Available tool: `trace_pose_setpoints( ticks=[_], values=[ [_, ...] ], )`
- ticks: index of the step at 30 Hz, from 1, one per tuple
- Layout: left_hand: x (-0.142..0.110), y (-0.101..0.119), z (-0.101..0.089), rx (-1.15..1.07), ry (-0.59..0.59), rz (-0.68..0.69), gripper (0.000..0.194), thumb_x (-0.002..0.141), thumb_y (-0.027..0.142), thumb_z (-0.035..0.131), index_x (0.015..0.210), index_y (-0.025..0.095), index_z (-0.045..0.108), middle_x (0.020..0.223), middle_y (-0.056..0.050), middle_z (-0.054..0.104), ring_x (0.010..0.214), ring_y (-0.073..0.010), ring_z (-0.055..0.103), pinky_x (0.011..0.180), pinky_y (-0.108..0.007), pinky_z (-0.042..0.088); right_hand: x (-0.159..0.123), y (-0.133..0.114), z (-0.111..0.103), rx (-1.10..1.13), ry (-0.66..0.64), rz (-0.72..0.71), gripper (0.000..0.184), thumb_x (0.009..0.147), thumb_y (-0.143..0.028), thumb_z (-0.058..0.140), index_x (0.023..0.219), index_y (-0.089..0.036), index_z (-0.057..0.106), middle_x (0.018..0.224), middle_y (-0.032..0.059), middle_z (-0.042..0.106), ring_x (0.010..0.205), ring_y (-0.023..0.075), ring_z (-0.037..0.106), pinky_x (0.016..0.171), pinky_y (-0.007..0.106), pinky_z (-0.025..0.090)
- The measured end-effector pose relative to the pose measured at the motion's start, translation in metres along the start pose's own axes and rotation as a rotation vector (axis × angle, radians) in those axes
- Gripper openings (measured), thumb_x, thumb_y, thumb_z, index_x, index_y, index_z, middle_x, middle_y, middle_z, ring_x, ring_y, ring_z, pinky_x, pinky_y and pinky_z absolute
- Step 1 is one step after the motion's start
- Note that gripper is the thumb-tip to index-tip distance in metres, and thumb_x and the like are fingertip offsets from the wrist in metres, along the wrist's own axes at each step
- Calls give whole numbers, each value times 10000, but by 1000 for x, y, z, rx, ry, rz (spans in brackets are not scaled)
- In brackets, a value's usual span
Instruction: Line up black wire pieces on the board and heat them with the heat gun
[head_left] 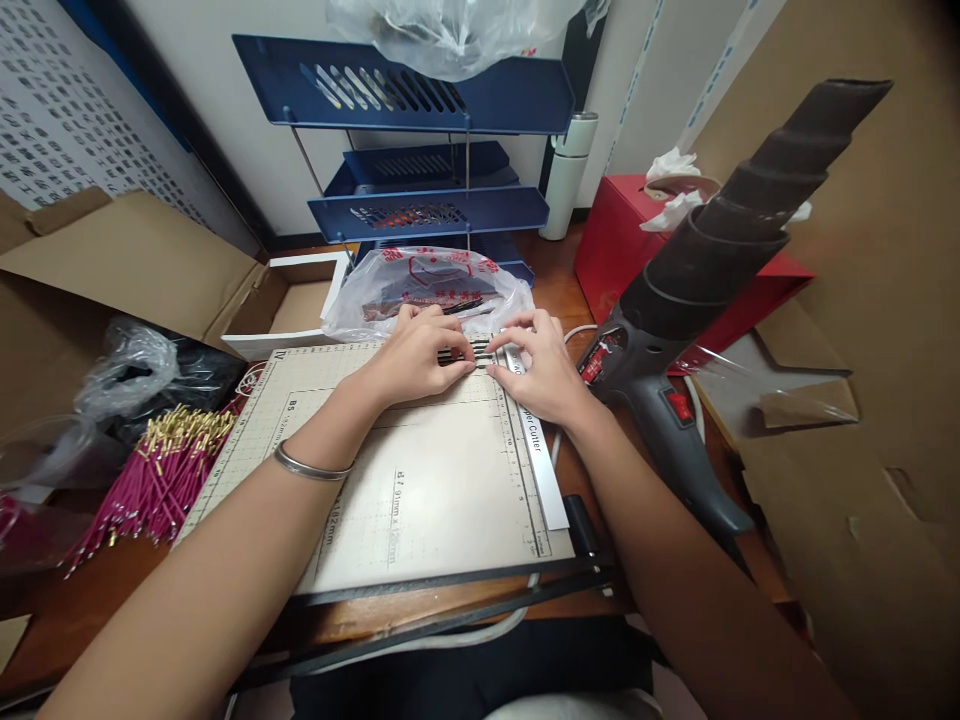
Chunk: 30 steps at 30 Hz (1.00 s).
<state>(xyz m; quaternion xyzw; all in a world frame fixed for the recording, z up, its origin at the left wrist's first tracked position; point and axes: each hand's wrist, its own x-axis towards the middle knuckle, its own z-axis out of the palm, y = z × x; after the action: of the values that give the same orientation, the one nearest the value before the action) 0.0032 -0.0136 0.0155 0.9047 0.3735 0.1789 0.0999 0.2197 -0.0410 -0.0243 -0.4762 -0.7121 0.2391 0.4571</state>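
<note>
Several thin black strips (481, 352) lie side by side at the top right of the paper cutter board (442, 450), near its ruled edge. My left hand (424, 352) is closed on their left part, thumb and fingertips pinching them. From the other side, my right hand (541, 365) has its bent thumb and fingers at the strips' right ends, close to the white cutter rail (541, 455). Most of the strips' length is hidden by my left fingers. Just behind my hands is a clear plastic bag (439, 275) with red print, with dark thin pieces inside.
A heat gun (660, 330) stands at the right by a red box (622, 225). Left of the board lies a bundle of magenta cords (161, 480) with gold ends, beside an open cardboard box (142, 260). Blue tray shelves (420, 215) and a pale flask (568, 185) stand behind.
</note>
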Motion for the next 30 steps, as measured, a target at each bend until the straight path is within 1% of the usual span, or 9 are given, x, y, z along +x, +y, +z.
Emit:
trace_pose_setpoints(
  ticks=[1,3,5,8,12,16,20,24,30],
  values=[
    [0,0,0,-1,0,-3,220,925,363,648,841,222,794,943,-63,757,986,-281,558,942,-491,286,-2,-4,-2,-72,-14,-7,80,760,-234,813,818,-278,779,1126,88,564,1200,352,505,1148,607,336],
    [0,1,0,-3,-1,-9,217,921,366,656,838,220,793,945,-61,759,985,-279,558,948,-492,283,-3,-10,-3,-197,-57,-11,26,805,-247,792,803,-273,796,1030,77,568,1110,325,523,1072,583,362],
    [0,1,0,-3,-3,-13,217,918,372,663,836,221,795,941,-60,758,983,-279,558,950,-489,282,-4,-14,-4,-295,-94,-6,60,849,-253,757,821,-263,809,989,68,580,1071,302,538,1009,530,375],
    [0,1,0,-2,0,-14,210,913,370,671,840,224,803,931,-63,753,985,-282,555,939,-482,282,-3,-16,-3,-368,-108,2,76,869,-261,748,832,-252,814,942,57,591,1024,279,552,944,467,363],
    [0,1,0,-6,-7,-15,214,916,381,677,845,225,805,939,-62,758,988,-284,554,938,-480,281,-2,-16,-3,-388,-117,-12,79,888,-283,747,904,-256,819,903,44,592,972,260,552,898,429,341],
    [0,1,0,2,-1,-13,222,918,384,675,829,221,797,938,-58,761,988,-283,560,935,-480,279,-2,-16,-3,-414,-145,11,106,902,-266,724,842,-246,809,867,41,581,958,256,546,889,419,333],
    [0,1,0,21,10,-14,256,913,415,682,797,207,776,910,-63,755,993,-291,566,939,-482,285,-1,-19,-2,-436,-150,39,104,905,-281,731,847,-231,801,854,42,581,956,261,546,906,427,340],
    [1,3,0,22,3,-16,247,910,401,684,788,201,764,911,-66,758,989,-289,571,943,-483,294,-1,-21,-1,-441,-154,48,104,904,-280,735,839,-220,789,838,42,582,950,262,548,912,432,352],
    [1,0,1,3,5,-8,269,913,416,664,790,202,771,904,-69,757,991,-292,569,963,-499,300,1,-18,-1,-407,-147,40,100,896,-265,732,824,-230,792,816,35,578,914,245,540,906,418,367]
  ],
)
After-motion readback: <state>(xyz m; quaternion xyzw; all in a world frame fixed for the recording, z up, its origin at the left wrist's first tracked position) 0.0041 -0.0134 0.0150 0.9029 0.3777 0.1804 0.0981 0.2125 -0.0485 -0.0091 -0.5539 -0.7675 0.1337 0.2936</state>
